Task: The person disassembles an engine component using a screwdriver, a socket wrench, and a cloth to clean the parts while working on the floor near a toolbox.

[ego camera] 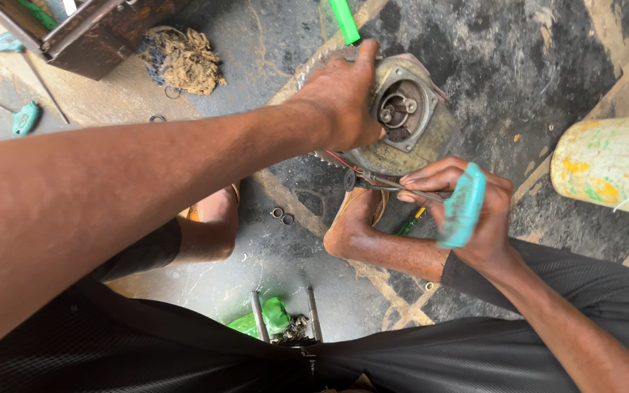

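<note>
My left hand (pixel 343 94) rests on top of a dirty round metal motor housing (pixel 431 135) on the floor, fingers curled over its toothed rim. The housing's open face shows a shaft and bolts (pixel 400 108). My right hand (pixel 467 211) grips pliers with teal handles (pixel 462 206); their jaws (pixel 362 178) reach to thin red wires at the housing's lower edge. My bare foot (pixel 354 218) sits just below the housing.
A yellow paint-stained bucket (pixel 609 166) lies at right. A greasy rag (pixel 182 60) and a rusty metal box (pixel 89 33) are upper left. Teal handles (pixel 25 118) lie at left, small washers (pixel 282 215) near my feet, a green tool (pixel 344 20) at top.
</note>
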